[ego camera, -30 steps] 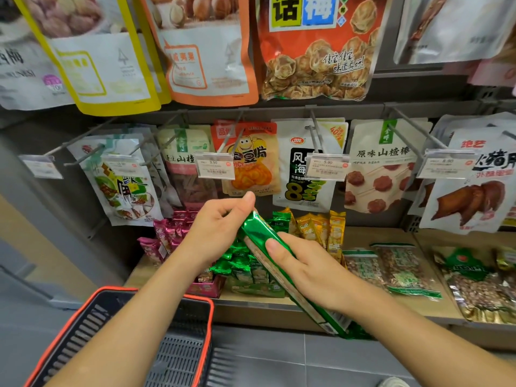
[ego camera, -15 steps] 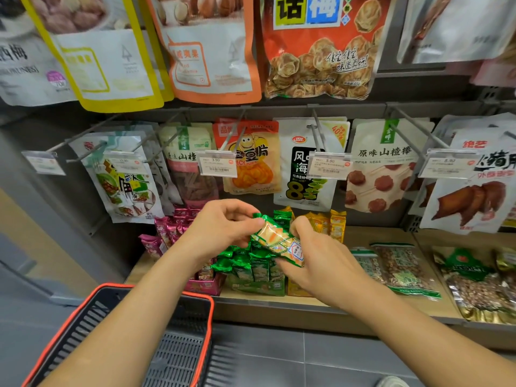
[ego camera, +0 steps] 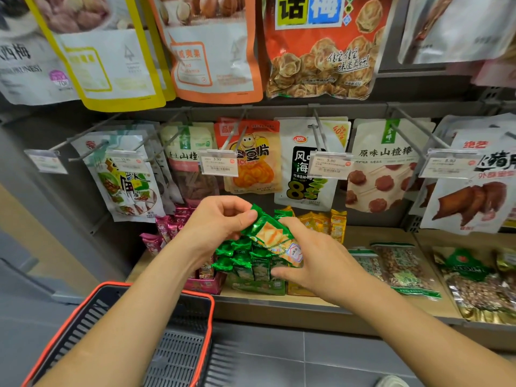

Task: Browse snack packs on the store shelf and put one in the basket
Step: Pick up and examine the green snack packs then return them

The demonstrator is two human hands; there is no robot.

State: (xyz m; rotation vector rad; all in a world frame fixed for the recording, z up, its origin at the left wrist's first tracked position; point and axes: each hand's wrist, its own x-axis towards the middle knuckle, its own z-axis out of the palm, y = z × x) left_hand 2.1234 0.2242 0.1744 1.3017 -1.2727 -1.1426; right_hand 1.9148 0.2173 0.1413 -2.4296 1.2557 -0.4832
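Green pack (ego camera: 272, 238) is up and right of the basket (ego camera: 207, 305), left hand (ego camera: 215, 224) fingers pinching its top corner, right hand (ego camera: 315, 258) fingers curled round its lower end; best grip lightly, then lower it down-left into the basket.

Green snack pack (ego camera: 275, 238) turned printed face up, no longer edge-on, right hand (ego camera: 321, 261) shifted to its lower end

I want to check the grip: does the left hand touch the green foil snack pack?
Touching. The head view shows the left hand pinching the top corner of the green foil snack pack.
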